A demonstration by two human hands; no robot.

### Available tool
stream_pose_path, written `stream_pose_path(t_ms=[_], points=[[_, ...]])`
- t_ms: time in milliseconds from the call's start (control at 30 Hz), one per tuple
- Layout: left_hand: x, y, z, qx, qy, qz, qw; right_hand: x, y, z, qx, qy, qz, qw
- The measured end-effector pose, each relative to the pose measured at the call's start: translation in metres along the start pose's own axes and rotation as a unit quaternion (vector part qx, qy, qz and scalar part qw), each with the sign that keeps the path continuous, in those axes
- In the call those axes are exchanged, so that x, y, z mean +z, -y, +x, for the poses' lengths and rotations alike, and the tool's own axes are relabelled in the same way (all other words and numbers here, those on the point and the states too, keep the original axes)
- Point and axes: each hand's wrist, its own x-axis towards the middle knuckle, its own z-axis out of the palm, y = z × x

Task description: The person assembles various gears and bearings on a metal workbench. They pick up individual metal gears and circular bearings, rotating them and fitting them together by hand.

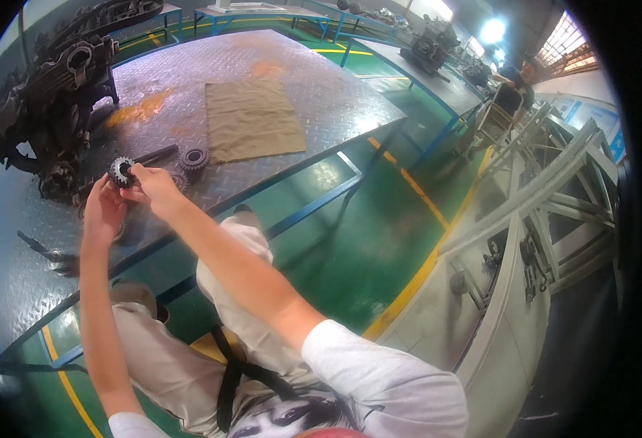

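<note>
A small toothed metal gear (122, 172) is held up over the table between both my hands. My left hand (103, 206) grips it from below and the left, fingers closed at its rim. From the right, my right hand (153, 187) pinches its edge with thumb and fingers. Just beyond my right hand, a second gear (194, 157) lies flat on the metal table (321, 95). A dark shaft (155, 155) lies behind the held gear. Part of another gear (179, 179) shows beside my right wrist.
A large dark engine casting (58, 102) stands at the table's left. A brown cloth (252, 120) lies flat at the middle. Another shaft (40, 248) sits near the front left. To the right are grey metal frames (547, 190), and a seated person (514, 87) is farther back.
</note>
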Motion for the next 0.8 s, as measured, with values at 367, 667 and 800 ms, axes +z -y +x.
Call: stream_pose_path(t_ms=[367, 667, 800], points=[[-0.001, 0.009, 0.013, 0.040, 0.003, -0.039, 0.998, -0.001, 0.009, -0.002, 0.020, -0.006, 0.015, 1.000], [-0.002, 0.011, 0.015, 0.034, -0.013, -0.015, 0.999, -0.003, 0.015, -0.005, 0.025, 0.007, 0.026, 0.999], [0.008, 0.012, 0.010, 0.039, -0.028, -0.012, 0.999, -0.004, 0.017, -0.006, 0.022, 0.000, 0.025, 0.999]])
